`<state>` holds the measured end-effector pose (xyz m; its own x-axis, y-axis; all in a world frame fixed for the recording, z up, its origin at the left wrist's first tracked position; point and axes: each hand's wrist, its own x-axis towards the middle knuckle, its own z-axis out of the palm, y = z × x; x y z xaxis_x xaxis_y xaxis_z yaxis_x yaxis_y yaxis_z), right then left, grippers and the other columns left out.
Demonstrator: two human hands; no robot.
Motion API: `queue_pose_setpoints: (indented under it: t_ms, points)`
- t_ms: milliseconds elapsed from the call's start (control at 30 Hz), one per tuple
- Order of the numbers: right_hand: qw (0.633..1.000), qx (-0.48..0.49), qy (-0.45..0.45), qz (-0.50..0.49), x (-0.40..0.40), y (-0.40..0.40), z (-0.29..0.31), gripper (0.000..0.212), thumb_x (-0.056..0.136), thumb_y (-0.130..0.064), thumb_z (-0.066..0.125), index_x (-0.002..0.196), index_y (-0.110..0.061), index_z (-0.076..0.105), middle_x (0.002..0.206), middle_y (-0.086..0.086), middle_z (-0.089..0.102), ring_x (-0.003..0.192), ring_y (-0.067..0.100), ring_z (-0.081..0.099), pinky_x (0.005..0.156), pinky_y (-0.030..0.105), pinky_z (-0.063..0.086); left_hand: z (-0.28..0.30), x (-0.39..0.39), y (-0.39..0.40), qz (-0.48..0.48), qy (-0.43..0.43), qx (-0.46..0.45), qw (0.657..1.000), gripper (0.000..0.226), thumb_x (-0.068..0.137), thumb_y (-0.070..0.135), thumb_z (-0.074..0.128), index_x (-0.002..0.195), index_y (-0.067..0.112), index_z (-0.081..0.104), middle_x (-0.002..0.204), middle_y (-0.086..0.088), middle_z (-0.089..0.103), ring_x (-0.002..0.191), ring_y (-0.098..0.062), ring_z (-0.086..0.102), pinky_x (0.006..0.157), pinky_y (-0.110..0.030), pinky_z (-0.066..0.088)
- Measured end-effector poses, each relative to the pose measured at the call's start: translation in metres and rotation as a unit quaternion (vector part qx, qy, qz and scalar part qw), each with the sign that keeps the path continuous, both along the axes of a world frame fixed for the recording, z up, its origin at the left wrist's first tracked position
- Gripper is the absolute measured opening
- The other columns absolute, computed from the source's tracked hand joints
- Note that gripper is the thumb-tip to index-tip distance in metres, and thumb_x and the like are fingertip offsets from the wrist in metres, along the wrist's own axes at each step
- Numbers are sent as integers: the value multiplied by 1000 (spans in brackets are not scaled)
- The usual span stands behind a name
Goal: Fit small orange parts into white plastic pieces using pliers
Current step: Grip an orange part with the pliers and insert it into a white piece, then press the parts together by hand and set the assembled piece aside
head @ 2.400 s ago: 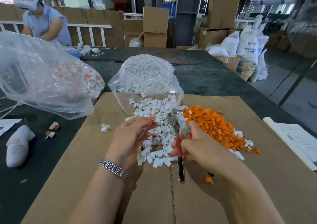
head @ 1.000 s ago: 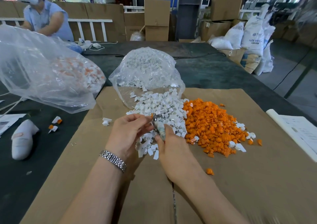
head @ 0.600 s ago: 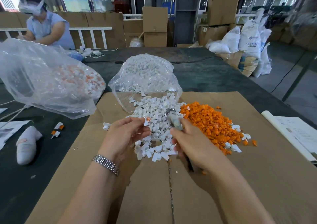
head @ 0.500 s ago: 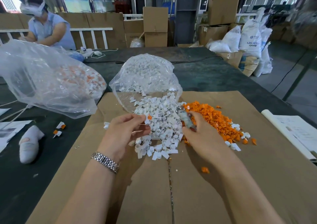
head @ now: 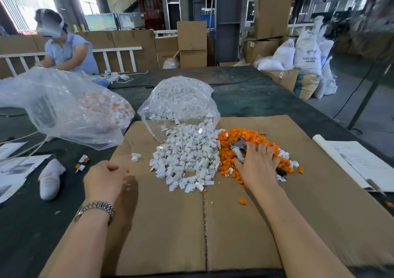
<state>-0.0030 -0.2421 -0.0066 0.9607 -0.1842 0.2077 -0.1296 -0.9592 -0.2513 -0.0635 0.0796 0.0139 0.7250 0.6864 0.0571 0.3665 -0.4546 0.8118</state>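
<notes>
Right hand: the right hand (head: 259,167) lies over the near edge of the orange heap at about 3 o'clock from the white heap, fingers spread forward, with the pliers (head: 239,150) tucked under the palm; how firmly it grips them I cannot tell.
Pliers: the metal head sticks out toward 11 o'clock over the orange parts; the handles are hidden under the hand.
Left hand: the left hand (head: 103,179) hovers over the cardboard at 9 o'clock from the white heap, fingers loosely curled; whether it holds anything I cannot tell. A metal watch band (head: 96,208) sits on the wrist.
Orange parts: the orange parts (head: 247,136) lie heaped on the cardboard sheet (head: 170,224), touching the white heap's right side.
White pieces: the white plastic pieces (head: 187,154) spill out of a clear bag (head: 181,101) at 12 o'clock.
Worktop: the dark worktop (head: 255,98) also carries a bigger clear bag (head: 59,107) at 10 o'clock, with white and orange bits inside.
Far side: another person (head: 68,52) sits at 11 o'clock.
</notes>
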Motion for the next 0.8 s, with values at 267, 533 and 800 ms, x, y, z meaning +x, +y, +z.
queue_pose_setpoints:
  t_ms: [267, 533, 800]
  points:
    - [986, 38, -56, 150, -11, 2, 9, 11, 89, -44, 70, 96, -37, 65, 110, -14, 56, 116, 16, 41, 82, 38, 23, 0, -9, -1, -53, 23, 135, 989, 19, 93, 16, 67, 110, 8, 68, 124, -16, 56, 95, -30, 59, 81, -37, 46]
    - [983, -73, 6, 170, -13, 23, 13, 14, 94, -35, 67, 108, -32, 69, 111, -7, 65, 119, 20, 48, 88, 39, 25, -4, -5, -55, -333, 52, 128, 933, 23, 83, 39, 82, 97, 31, 66, 93, 11, 66, 85, -4, 62, 75, -23, 54]
    - [977, -101, -38, 185, -7, 24, 7, 26, 106, -30, 45, 106, -20, 69, 107, 0, 64, 103, 20, 59, 90, 33, 46, -21, -1, -67, -299, 42, 224, 927, 13, 93, 35, 71, 105, 33, 71, 99, 8, 66, 88, -10, 60, 77, -25, 49]
